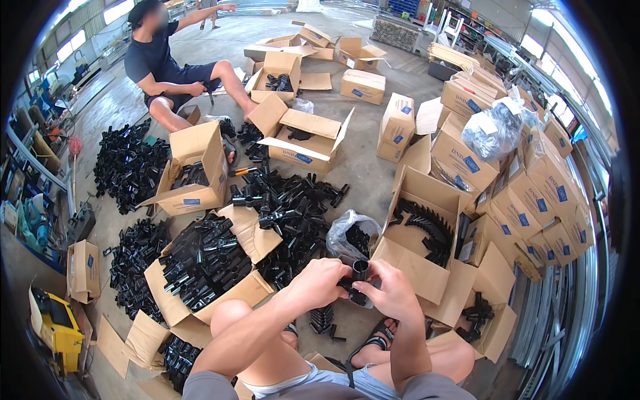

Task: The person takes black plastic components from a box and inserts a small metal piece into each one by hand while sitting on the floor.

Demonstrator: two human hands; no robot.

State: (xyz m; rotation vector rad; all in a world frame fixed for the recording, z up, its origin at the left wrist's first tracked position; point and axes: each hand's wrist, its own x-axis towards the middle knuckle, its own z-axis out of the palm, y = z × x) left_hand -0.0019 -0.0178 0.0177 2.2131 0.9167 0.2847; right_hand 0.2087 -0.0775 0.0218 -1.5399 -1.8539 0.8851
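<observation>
Yellow case (65, 333) at lower left; long metal profiles (563, 320) along right edge.

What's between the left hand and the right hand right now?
A black tubular part, held by both the left hand and the right hand; the head view shows it.

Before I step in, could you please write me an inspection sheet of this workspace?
Surface: concrete floor, partly covered by piles and boxes.
Job's things: black tubular fitting, held; more black fittings heaped loose.
Clutter: open cardboard box among several, clear plastic bag, yellow case.
Hands: left hand and right hand both grip the tubular fitting.
Cables: nothing clearly seen.
Surroundings: seated co-worker, stacked cartons, metal profiles.
</observation>
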